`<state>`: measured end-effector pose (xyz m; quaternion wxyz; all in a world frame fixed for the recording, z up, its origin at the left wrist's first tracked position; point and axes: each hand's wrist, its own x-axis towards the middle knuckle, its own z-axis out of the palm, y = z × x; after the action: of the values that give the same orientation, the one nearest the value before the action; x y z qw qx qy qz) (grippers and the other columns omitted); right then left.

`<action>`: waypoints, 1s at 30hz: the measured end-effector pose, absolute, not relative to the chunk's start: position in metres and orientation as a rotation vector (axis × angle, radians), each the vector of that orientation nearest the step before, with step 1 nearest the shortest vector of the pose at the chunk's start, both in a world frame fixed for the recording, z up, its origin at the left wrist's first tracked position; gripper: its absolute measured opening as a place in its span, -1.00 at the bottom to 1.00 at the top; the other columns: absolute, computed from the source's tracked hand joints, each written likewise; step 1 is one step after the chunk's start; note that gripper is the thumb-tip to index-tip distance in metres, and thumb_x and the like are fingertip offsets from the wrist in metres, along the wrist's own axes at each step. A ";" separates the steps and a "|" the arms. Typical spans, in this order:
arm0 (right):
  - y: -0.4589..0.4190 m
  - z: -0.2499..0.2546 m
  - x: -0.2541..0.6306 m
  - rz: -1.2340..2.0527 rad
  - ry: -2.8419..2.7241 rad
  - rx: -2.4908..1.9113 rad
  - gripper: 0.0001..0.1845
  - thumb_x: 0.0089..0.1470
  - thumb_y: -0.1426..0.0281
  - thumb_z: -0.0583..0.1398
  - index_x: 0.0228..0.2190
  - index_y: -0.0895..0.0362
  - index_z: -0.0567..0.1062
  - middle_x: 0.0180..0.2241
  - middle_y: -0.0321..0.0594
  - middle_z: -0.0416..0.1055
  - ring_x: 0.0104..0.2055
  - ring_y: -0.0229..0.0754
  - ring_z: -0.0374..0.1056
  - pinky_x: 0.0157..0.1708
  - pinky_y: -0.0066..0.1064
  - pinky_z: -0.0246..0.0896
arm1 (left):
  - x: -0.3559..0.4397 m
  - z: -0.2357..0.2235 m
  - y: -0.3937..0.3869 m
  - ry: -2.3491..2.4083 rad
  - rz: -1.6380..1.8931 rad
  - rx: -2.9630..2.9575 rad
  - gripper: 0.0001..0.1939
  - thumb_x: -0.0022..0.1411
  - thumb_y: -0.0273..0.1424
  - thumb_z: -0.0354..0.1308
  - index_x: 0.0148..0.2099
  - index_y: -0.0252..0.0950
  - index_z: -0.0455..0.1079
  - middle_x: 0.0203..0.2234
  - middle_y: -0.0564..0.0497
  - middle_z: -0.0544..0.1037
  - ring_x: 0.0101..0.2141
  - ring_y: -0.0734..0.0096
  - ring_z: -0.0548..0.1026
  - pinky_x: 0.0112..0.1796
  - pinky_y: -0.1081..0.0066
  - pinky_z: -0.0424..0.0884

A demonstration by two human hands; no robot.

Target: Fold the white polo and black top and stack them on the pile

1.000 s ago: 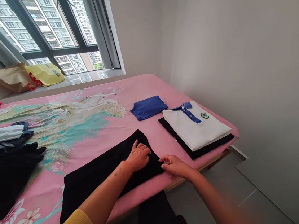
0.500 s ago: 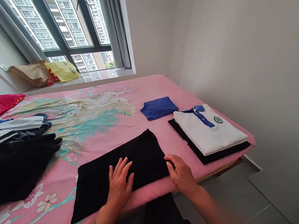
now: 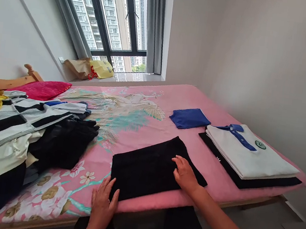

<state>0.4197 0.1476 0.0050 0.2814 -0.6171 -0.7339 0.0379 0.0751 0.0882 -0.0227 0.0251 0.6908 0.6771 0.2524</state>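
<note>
A folded black garment [image 3: 146, 169] lies flat near the front edge of the bed. My left hand [image 3: 104, 199] is at its lower left corner, fingers stretched out and touching the edge of the cloth. On the right part of the garment rests my right hand [image 3: 186, 174], its fingers extended and slightly bent over the fabric. Neither hand grips anything. Right of the garment is a folded white polo shirt [image 3: 259, 153] with a blue collar and a round green badge, stacked on a folded black piece [image 3: 267, 183]. A folded blue garment [image 3: 190, 118] lies behind.
A loose heap of clothes [image 3: 62, 144], black, white and yellow, covers the left side of the bed. Behind it is a red pillow [image 3: 43, 89]. The pink flowered sheet [image 3: 138, 142] spreads beneath everything. Paper and yellow bags [image 3: 101, 69] sit on the window sill.
The view has turned left, showing more of the clothes heap. My left hand has moved from the garment's middle to its lower left corner. My right hand has shifted inward from its right edge.
</note>
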 end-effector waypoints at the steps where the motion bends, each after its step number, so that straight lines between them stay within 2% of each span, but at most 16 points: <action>1: 0.149 0.004 0.422 0.096 -1.973 -1.654 -0.57 -0.03 0.59 0.02 -0.09 0.21 0.40 -0.01 -0.01 0.32 0.07 -0.05 0.20 0.10 -0.15 0.14 | 0.080 -0.019 0.089 2.070 0.849 2.127 -0.60 0.24 -0.25 -0.06 0.09 -0.22 0.30 0.12 -0.13 0.34 0.16 0.12 0.23 0.13 -0.07 0.05; 5: 0.152 0.002 0.428 0.090 -2.024 -1.635 -0.68 0.04 0.51 0.06 -0.14 0.19 0.41 -0.14 -0.07 0.39 -0.05 -0.08 0.28 0.00 -0.19 0.22 | 0.120 0.008 0.100 1.848 0.996 2.159 -0.65 0.26 -0.32 -0.07 0.06 -0.23 0.30 0.10 -0.10 0.37 0.16 0.22 0.22 0.15 0.05 0.11; 9: 0.154 0.003 0.427 0.070 -2.075 -1.628 -0.75 0.08 0.50 0.04 -0.21 0.15 0.44 -0.21 -0.12 0.42 -0.14 -0.10 0.32 -0.09 -0.23 0.26 | 0.179 0.038 0.131 1.491 0.827 2.305 -0.56 0.25 -0.36 -0.06 0.18 -0.21 0.18 0.17 -0.06 0.27 0.22 0.30 0.11 0.18 0.11 0.05; 13: 0.156 0.013 0.429 0.032 -2.059 -1.621 -0.71 0.12 0.52 -0.01 -0.23 0.12 0.46 -0.26 -0.16 0.41 -0.17 -0.13 0.32 -0.11 -0.27 0.26 | 0.220 0.045 0.165 1.373 0.625 2.376 -0.42 0.20 -0.32 0.02 0.26 -0.19 0.05 0.26 -0.06 0.10 0.26 0.22 -0.01 0.19 -0.02 -0.07; 16: 0.154 0.018 0.437 -0.005 -2.049 -1.630 -0.70 0.12 0.52 -0.01 -0.22 0.09 0.48 -0.29 -0.17 0.40 -0.18 -0.13 0.31 -0.13 -0.27 0.26 | 0.225 0.037 0.176 1.418 0.479 2.322 -0.37 0.17 -0.27 0.06 0.27 -0.25 0.05 0.25 -0.13 0.11 0.25 0.16 0.02 0.19 -0.07 -0.10; 20: 0.150 0.014 0.442 -0.015 -2.111 -1.648 -0.69 0.01 0.58 0.04 -0.29 0.10 0.50 -0.28 -0.16 0.41 -0.17 -0.09 0.32 -0.13 -0.20 0.28 | 0.191 0.024 0.167 1.495 0.566 2.300 -0.41 0.20 -0.21 0.02 0.25 -0.21 0.07 0.24 -0.10 0.15 0.24 0.19 0.04 0.18 -0.07 -0.09; 22: 0.147 0.015 0.431 -0.015 -2.097 -1.576 -0.68 0.01 0.58 0.04 -0.23 0.12 0.47 -0.19 -0.13 0.42 -0.09 -0.07 0.32 -0.02 -0.14 0.23 | 0.157 0.017 0.160 1.691 0.698 2.239 -0.50 0.25 -0.28 -0.03 0.22 -0.21 0.12 0.22 -0.09 0.19 0.24 0.22 0.06 0.18 -0.07 -0.05; 25: 0.141 0.028 0.392 0.053 -2.085 -1.409 -0.69 0.11 0.51 0.01 -0.13 0.13 0.42 -0.08 -0.13 0.41 0.04 -0.10 0.26 0.14 -0.07 0.06 | 0.094 0.004 0.150 2.031 0.811 2.079 -0.57 0.27 -0.42 -0.14 0.16 -0.32 0.22 0.15 -0.17 0.30 0.19 0.22 0.17 0.15 -0.01 0.07; 27: 0.138 0.040 0.355 0.165 -2.138 -1.311 -0.67 0.16 0.48 -0.02 -0.08 0.13 0.40 -0.02 -0.15 0.39 0.11 -0.13 0.21 0.20 -0.07 -0.01 | 0.055 -0.005 0.142 2.142 0.773 2.059 -0.58 0.25 -0.46 -0.16 0.11 -0.35 0.29 0.08 -0.19 0.38 0.14 0.20 0.25 0.14 0.01 0.10; 30: 0.141 0.049 0.297 0.350 -2.219 -1.205 -0.61 0.18 0.46 -0.05 0.01 0.14 0.35 0.07 -0.14 0.31 0.20 -0.14 0.11 0.22 -0.06 -0.05 | 0.017 -0.012 0.128 2.107 0.555 2.215 -0.59 0.24 -0.37 -0.10 0.11 -0.26 0.32 0.12 -0.14 0.35 0.15 0.17 0.24 0.16 -0.02 0.02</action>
<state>0.2968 0.1406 0.0494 0.2918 -0.4521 -0.8326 0.1312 0.0173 0.1280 -0.0119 0.0173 0.7128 0.6780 0.1785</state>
